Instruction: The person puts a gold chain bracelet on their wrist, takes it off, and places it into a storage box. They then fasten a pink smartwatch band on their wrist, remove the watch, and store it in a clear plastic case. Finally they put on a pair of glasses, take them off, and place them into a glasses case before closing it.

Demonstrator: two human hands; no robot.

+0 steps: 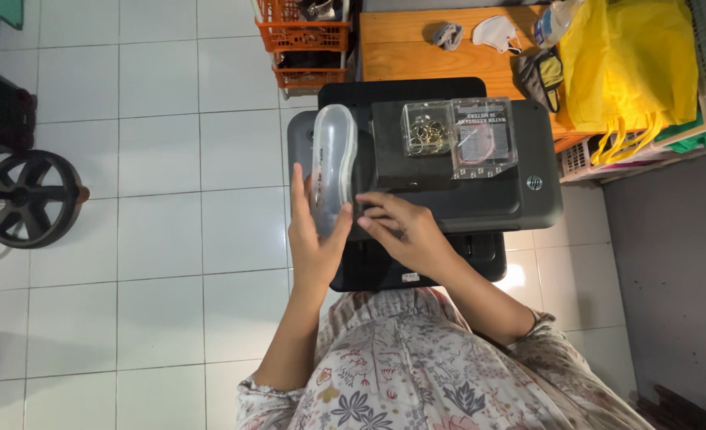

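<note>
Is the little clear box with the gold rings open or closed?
Open. The clear box sits beside its flat lid on the printer.

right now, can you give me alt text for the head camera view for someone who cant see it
Seen from above, a person's left hand holds a long clear plastic case over a dark grey printer, while the right hand touches its lower end. A small clear box of metal rings sits on the printer, above a white tiled floor.

Pale floral-print garment, grey-pink blooms, loose sleeves ending near elbows, possibly gathered cuffs; forearms bare.
</note>
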